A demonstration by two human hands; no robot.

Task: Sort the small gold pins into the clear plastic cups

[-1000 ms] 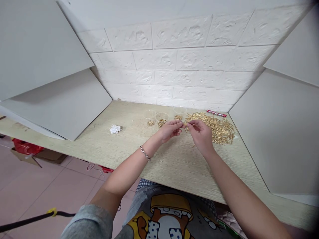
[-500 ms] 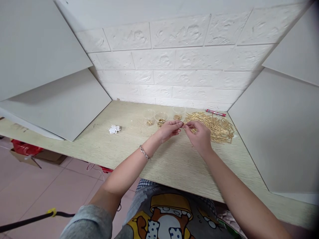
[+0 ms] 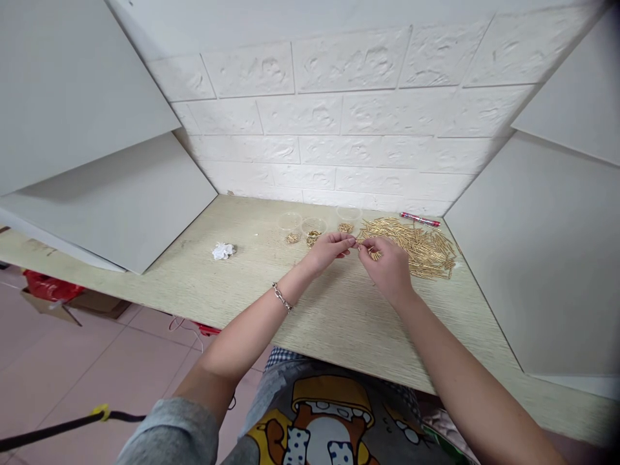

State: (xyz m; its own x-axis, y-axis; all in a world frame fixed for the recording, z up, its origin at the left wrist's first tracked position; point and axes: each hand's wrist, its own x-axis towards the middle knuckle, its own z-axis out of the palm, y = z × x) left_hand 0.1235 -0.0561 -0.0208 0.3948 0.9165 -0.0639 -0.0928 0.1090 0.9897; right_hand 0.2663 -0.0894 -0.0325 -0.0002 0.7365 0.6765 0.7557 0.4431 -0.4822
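My left hand and my right hand meet fingertip to fingertip above the table, just in front of a heap of thin gold rods. Both hands are closed in a pinch. A small gold-coloured piece shows between the fingertips, too small to make out fully. Behind my left hand lies a clear round container with gold parts at its near side, partly covered by my fingers. Small gold pieces lie near another clear container, and more sit farther left.
Crumpled white material lies on the table at the left. A red tube-like item is behind the rods. Pale panels stand at both sides, and a white brick-patterned wall closes the back.
Both hands stay in nearly the same place, with only a slight shift of the fingers.
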